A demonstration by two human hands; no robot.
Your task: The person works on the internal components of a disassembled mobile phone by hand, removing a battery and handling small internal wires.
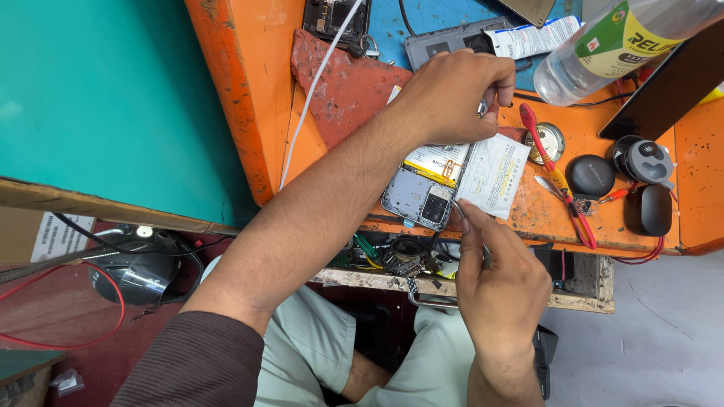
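Head view, looking down on an orange workbench (648, 226). An opened phone (422, 188), back cover off and yellow-labelled battery (437, 162) exposed, lies near the bench's front edge with a white card (494, 173) just beside it. The left hand (460, 94) rests over the phone's far end, fingers curled and pinching a small metallic part. The right hand (501, 283) pinches a thin metal tool (461, 211), its tip at the phone's camera corner. Judged step: prying or lifting inside the chassis; the next move calls for a steady, shallow tip and firm bracing.
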